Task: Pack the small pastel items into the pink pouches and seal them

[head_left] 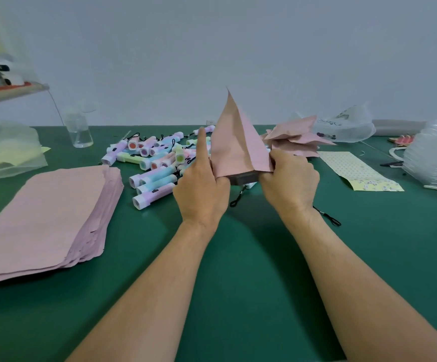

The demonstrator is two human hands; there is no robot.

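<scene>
I hold one pink pouch (pixel 234 145) upright above the green table (pixel 238 257), its open mouth turned toward me and a pointed corner sticking up. My left hand (pixel 201 190) pinches the mouth's left edge, with the index finger pointing straight up. On the mouth's right edge my right hand (pixel 290 176) grips with curled fingers. A white pastel item with a black cord (pixel 239 198) peeks out under the mouth. Behind my left hand lies a heap of pastel items (pixel 157 160). A thick stack of flat pink pouches (pixel 47 220) lies at the left. Filled pink pouches (pixel 297 139) are piled behind my right hand.
A clear plastic bottle (pixel 79 130) stands at the back left beside crumpled clear bags (pixel 6 150). A yellow patterned sheet (pixel 358 171) lies at the right, with a clear plastic bag (pixel 345 125) behind it and a ribbed clear stack (pixel 434 152) at the far right. A loose black cord (pixel 328 216) lies by my right wrist.
</scene>
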